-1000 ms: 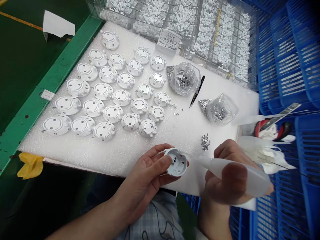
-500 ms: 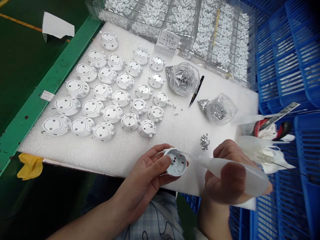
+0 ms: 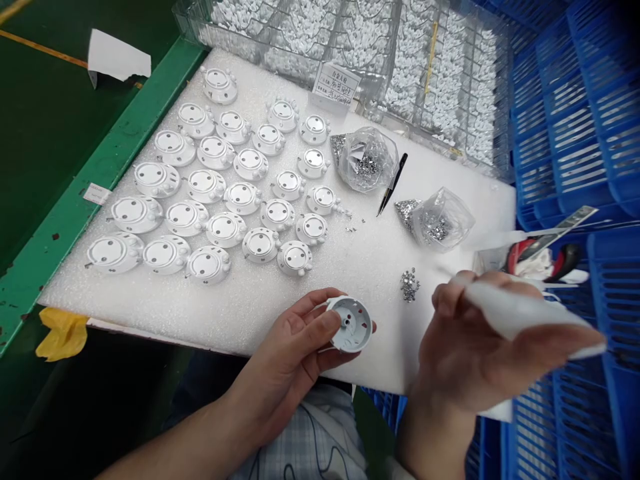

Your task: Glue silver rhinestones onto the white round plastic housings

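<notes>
Between thumb and fingers, my left hand point(image 3: 295, 347) holds a small round white plastic housing point(image 3: 356, 327), its hollow inside facing up. Holes and a small post show in its floor. To the right, my right hand point(image 3: 470, 353) is wrapped round a translucent squeeze bottle point(image 3: 520, 313), tilted and blurred by motion; its thin nozzle is hard to make out. The bottle is apart from the housing. A small heap of shiny metal parts point(image 3: 410, 285) lies on the white foam sheet point(image 3: 240, 300), between the two hands and a little beyond them.
Rows of white round housings point(image 3: 207, 263) cover the sheet's left side. Two clear bags point(image 3: 367, 160) of metal parts lie behind, with black tweezers point(image 3: 393, 185) between them. A clear compartment tray point(image 3: 345, 40) of white pieces stands at the back, blue crates point(image 3: 555, 120) at right, red-black scissors point(image 3: 520, 257) nearby.
My right hand has drawn the squeeze bottle away from the housing, to the right and slightly up, turning it. My left hand keeps the housing in nearly the same place.
</notes>
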A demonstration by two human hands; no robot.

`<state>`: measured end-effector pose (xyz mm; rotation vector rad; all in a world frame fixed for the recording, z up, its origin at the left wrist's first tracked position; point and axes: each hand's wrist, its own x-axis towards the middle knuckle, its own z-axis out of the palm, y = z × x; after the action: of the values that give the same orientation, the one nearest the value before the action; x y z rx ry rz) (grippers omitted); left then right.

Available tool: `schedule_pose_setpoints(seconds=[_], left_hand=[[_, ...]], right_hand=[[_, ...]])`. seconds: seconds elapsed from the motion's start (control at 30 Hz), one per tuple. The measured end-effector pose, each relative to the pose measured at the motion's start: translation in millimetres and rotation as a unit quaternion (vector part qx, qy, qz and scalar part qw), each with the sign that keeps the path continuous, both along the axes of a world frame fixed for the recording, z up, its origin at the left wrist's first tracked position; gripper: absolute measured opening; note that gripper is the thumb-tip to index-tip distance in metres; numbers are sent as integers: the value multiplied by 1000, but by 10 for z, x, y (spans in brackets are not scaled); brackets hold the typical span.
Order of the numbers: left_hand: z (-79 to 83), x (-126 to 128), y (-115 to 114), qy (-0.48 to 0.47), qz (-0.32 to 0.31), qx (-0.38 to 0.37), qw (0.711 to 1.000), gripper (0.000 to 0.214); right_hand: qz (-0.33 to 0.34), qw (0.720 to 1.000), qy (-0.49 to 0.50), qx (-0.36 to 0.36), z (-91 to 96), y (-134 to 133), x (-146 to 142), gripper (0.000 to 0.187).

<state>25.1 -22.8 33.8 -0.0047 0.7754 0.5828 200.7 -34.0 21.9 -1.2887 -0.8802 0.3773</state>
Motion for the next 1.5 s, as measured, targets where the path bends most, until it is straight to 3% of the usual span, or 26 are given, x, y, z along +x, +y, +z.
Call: schedule_pose_setpoints(seconds=[0.1,0.23,0.37,0.43,0.57,0.7,0.8,0.97,1.13,1.5], left_hand=[[2,-4,7,-7,4,-3,1000,41],[-1,-3,18,-6,8,-14,1000,42],[-14,-7,17,-18,12,-9,1000,39],[-20,-10,11,-18,14,-9,1000,39],[-19,-1,-1,-11,15,-5,1000,41],[-12,17,-8,-11,7,13,1000,37],[-8,21,-15,-9,8,16,1000,36],[-20,22,-27,-5,9,17,1000,34],[-33,36,-21,-6,6,24,1000,37],[-22,36,-16,13,5,15,1000,43]], right_hand=[[20,993,80,-87,-4,-15,40,33],[42,982,-31,-183,-82,-68,33,25],[28,968,-117,-222,-172,-67,-12,27],[43,972,-102,-209,-169,-62,-39,25],[77,989,33,-120,-77,-78,-34,19],[97,983,144,-61,22,-87,65,36],[116,969,199,-83,50,-70,101,48],[48,996,72,-22,13,-86,7,47],[44,995,-95,-9,-2,-179,-75,44],[65,976,-207,4,-3,-200,-72,40]])
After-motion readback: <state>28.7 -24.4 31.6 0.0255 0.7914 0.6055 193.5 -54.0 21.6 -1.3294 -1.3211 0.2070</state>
